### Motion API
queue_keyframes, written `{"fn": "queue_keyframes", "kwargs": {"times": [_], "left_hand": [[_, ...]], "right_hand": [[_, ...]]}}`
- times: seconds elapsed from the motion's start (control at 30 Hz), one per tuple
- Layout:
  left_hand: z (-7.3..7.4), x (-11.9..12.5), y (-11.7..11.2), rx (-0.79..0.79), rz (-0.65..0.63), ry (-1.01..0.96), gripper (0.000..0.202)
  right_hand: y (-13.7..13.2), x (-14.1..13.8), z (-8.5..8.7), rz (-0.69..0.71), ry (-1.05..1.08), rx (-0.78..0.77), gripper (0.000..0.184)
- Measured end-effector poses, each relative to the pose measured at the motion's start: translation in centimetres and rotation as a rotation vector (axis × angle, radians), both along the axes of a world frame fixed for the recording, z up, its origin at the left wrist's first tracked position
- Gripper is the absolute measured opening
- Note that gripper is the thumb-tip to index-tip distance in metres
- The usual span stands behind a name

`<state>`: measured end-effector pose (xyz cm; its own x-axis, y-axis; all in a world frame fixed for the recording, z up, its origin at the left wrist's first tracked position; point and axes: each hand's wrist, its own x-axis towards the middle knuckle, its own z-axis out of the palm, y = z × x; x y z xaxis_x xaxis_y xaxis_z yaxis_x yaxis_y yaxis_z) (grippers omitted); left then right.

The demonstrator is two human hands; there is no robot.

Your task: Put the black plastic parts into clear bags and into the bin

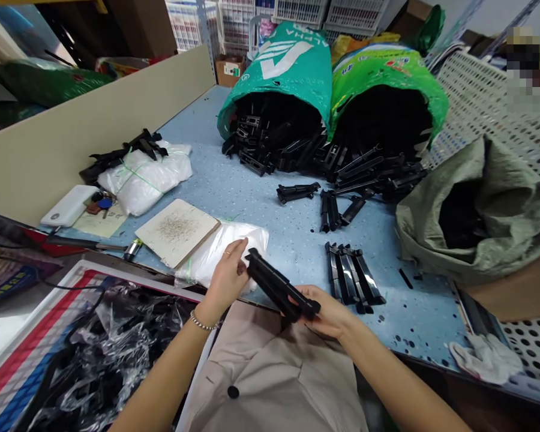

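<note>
My right hand [324,313] grips a small bundle of long black plastic parts [276,282] above my lap, its fingers wrapped round the near end. My left hand [228,269] is by the far end of the bundle, its fingers extended and slightly apart. It is over the edge of a stack of clear plastic bags [252,237], and I cannot tell whether it touches the stack. To the right, several similar black parts [351,276] lie side by side on the blue tabletop [292,240]. More loose black parts [333,210] lie further back.
A teal sack [283,60] and a green sack [387,72] spill black parts at the back. A grey-green sack [468,198] stands right. Left are a square board [177,231], a hammer [94,243], and a tied plastic bundle [139,174]. A crate [78,288] holds bagged parts below.
</note>
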<state>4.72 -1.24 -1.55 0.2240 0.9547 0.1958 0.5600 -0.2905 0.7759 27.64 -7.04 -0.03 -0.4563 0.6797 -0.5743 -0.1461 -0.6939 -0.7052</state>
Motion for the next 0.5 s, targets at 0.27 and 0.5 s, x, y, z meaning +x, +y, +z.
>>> {"fn": "queue_keyframes", "kwargs": {"times": [0.27,0.5], "left_hand": [[0.4,2.2,-4.7,0.252,-0.455,0.197,0.073],[5.3,-1.9,-7.6,0.100,-0.329,0.133,0.038]], "right_hand": [[0.7,-2.1,-2.3,-0.277,-0.143,0.173,0.019],[0.1,-3.6,2.4,0.207,-0.457,0.834,0.033]]}}
